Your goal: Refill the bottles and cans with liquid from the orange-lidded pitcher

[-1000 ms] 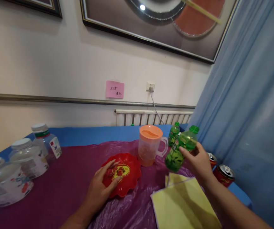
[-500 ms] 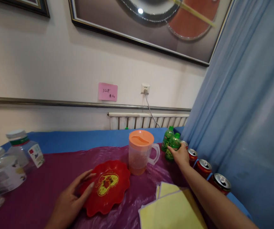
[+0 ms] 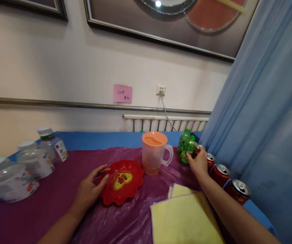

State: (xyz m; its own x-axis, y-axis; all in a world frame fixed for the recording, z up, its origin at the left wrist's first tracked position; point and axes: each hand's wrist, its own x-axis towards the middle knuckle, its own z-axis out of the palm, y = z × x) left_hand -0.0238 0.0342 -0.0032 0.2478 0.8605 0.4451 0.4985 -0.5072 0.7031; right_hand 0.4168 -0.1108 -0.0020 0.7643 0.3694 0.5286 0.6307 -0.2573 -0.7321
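A red scalloped plate (image 3: pixel 132 184) with a yellow design lies on the purple plastic sheet. My left hand (image 3: pixel 91 189) is at its left edge, thumb and fingers apart around the rim without lifting it. My right hand (image 3: pixel 198 164) reaches to the nearer green plastic bottle (image 3: pixel 188 149), its thumb in front of the bottle and fingers loosely spread on the right side, partly hidden. A second green bottle (image 3: pixel 182 140) stands upright just behind. Between the hands stands a clear pitcher (image 3: pixel 151 157) with an orange lid and some orange liquid in the bottom.
Red drink cans (image 3: pixel 220 174) line the right side by a blue curtain (image 3: pixel 268 118). Yellow cloths (image 3: pixel 183 217) lie in front. Clear jars with white lids (image 3: pixel 11 179) stand at left. Behind are a radiator (image 3: pixel 146 123) and a plugged socket (image 3: pixel 161 90).
The view has shifted, so things sit further right and more jars show. My right thumb has drawn back from the green bottle's left edge. My left hand stays by the plate.
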